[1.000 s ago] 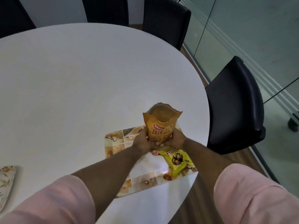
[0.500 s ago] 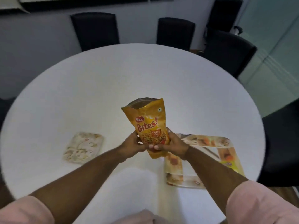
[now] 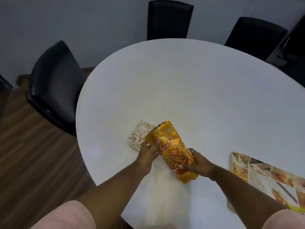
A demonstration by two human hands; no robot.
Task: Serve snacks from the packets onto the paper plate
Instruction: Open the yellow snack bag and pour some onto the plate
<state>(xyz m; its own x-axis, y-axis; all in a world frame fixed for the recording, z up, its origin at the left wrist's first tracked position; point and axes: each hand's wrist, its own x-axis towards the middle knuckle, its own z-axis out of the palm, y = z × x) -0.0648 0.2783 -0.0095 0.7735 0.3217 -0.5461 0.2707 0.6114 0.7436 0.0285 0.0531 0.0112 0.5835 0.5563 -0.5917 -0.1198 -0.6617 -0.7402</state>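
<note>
White table [image 3: 189,90]: orange snack packet [image 3: 173,151], tilted left over paper plate [image 3: 140,136]; left hand [image 3: 148,152] and right hand [image 3: 196,164] both grasping it.

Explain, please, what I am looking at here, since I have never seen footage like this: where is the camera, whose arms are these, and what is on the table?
There is no machine here. A person wears a wide-angle camera on the head, so the single view looks forward and down along their own arms, with pink sleeves at the bottom corners. The left hand grips the upper part of an orange Bites Chana Dal snack packet, and the right hand holds its lower end. The packet is tilted, its opened top leaning toward a floral paper plate that lies on the round white table. Whether anything is on the plate yet cannot be told. At the right edge sits a tray printed with food pictures. Black chairs stand around the table.
</note>
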